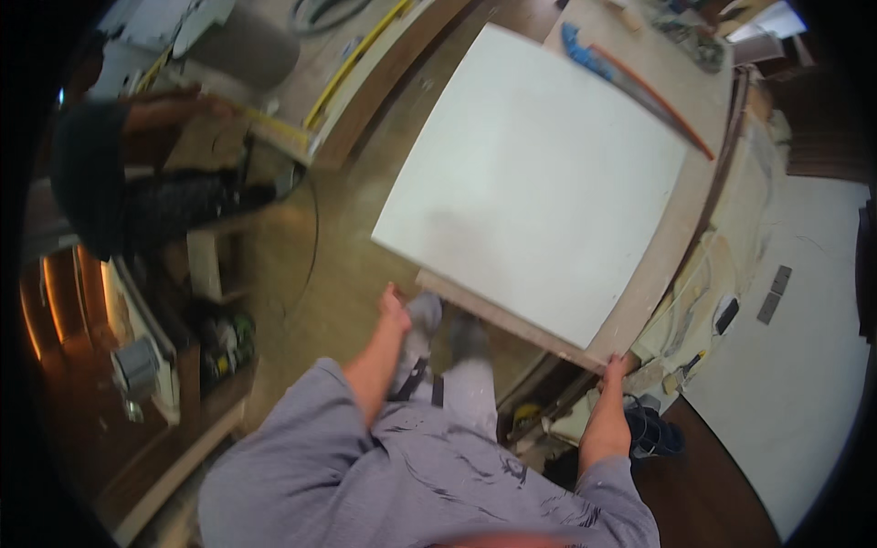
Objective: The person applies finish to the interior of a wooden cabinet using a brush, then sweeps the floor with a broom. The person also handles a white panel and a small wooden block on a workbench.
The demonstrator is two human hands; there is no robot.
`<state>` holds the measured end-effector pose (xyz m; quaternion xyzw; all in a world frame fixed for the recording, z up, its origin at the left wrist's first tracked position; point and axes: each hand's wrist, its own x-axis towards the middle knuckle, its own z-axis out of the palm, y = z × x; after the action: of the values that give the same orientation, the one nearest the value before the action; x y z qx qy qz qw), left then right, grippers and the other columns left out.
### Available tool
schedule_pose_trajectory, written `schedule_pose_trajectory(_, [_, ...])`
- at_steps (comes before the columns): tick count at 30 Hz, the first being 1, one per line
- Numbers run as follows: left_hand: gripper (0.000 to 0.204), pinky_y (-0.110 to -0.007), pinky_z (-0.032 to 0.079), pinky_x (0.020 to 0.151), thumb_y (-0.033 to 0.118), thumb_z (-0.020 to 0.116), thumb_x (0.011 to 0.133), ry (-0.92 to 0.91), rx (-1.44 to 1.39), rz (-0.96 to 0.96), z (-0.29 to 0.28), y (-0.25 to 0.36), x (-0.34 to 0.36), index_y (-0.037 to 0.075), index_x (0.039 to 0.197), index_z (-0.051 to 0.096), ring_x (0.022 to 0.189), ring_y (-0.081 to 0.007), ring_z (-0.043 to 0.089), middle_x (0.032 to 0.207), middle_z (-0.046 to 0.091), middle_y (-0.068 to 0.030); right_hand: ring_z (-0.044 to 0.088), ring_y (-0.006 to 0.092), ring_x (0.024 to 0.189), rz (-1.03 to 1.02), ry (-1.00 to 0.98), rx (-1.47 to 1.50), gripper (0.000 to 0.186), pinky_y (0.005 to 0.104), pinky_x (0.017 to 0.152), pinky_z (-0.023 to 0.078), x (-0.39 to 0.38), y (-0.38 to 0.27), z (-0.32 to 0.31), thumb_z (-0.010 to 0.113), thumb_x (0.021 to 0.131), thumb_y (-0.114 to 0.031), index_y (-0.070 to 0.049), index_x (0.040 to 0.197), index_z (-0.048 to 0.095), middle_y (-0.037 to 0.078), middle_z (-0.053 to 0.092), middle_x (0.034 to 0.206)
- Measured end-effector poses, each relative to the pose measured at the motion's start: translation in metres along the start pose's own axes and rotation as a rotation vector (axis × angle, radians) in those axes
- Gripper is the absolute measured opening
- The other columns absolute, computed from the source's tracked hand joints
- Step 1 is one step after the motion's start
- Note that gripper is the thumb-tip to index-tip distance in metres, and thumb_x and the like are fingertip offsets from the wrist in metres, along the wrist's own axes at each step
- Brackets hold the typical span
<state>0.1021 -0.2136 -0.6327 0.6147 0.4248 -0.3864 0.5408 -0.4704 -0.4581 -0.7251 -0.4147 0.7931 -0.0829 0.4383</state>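
Workshop: handsaw [632, 85] on workbench [674, 62]

- Our left hand [393, 308] reaches forward, its fingers pointing away from us; it is too small and soft to tell how far they bend.
- Our left forearm [367, 367] slants up to that hand from a bent elbow behind it.
- Our right hand [616, 368] is well apart to the right of the left one and a little nearer our body.
- Our right forearm [605, 429] runs nearly straight behind that hand.
- Both arms are bare below short sleeves.
- Our legs [470, 388] stand between the two hands, nearer the left.
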Motion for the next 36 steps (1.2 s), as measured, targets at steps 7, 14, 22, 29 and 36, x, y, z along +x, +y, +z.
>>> schedule_pose_trajectory(7, [0.044, -0.034, 0.038, 0.126, -0.007, 0.054, 0.102, -0.503, -0.257, 0.067, -0.081, 0.072, -0.261, 0.003, 0.144, 0.048, 0.148, -0.0192, 0.045, 0.157, 0.048, -0.0168, 0.051, 0.0352, 0.134, 0.170, -0.041, -0.014, 0.062, 0.0530, 0.108, 0.043, 0.018, -0.028, -0.018, 0.053, 0.104, -0.031, -0.004, 0.157, 0.037, 0.018, 0.051, 0.150])
schedule_pose_trajectory(14, [0.040, -0.032, 0.038, 0.125, -0.003, 0.055, 0.104, -0.431, -0.520, 0.122, -0.103, 0.102, -0.322, 0.002, 0.143, 0.048, 0.147, -0.0193, 0.046, 0.154, 0.051, -0.0166, 0.039, 0.0360, 0.145, 0.234, -0.148, -0.297, 0.067, 0.0684, 0.107, 0.035, -0.033, -0.067, -0.024, 0.049, 0.105, -0.027, -0.025, 0.166, 0.020, 0.012, 0.040, 0.161])
schedule_pose_trajectory(22, [0.030, -0.033, 0.038, 0.125, -0.002, 0.057, 0.104, -0.315, -0.651, 0.168, -0.190, 0.071, -0.327, 0.002, 0.133, 0.056, 0.145, -0.0217, 0.049, 0.146, 0.058, -0.0160, 0.061, 0.0259, 0.118, 0.227, -0.251, -0.730, 0.066, 0.0426, 0.087, 0.054, -0.091, -0.036, -0.024, 0.055, 0.103, -0.014, -0.021, 0.165, 0.031, 0.017, 0.062, 0.138])
schedule_pose_trajectory(29, [0.028, -0.040, 0.038, 0.124, 0.001, 0.058, 0.103, -0.322, -0.683, 0.107, -0.247, 0.062, -0.335, 0.004, 0.131, 0.056, 0.146, -0.0234, 0.048, 0.145, 0.059, -0.0179, 0.064, 0.0111, 0.091, -0.152, -0.906, -0.403, 0.033, 0.0277, 0.084, 0.051, -0.284, -0.157, 0.097, 0.068, 0.102, -0.022, -0.003, 0.129, 0.068, 0.002, 0.072, 0.107])
schedule_pose_trajectory(36, [0.038, -0.051, 0.034, 0.126, 0.001, 0.053, 0.104, -0.458, -0.647, 0.032, -0.292, 0.052, -0.349, 0.005, 0.141, 0.048, 0.149, -0.0243, 0.044, 0.150, 0.054, -0.0182, 0.066, 0.0103, 0.098, -0.406, -1.482, -0.090, 0.035, 0.0237, 0.083, 0.053, -0.575, -0.267, 0.169, 0.070, 0.095, 0.004, 0.001, 0.130, 0.067, 0.006, 0.066, 0.116])
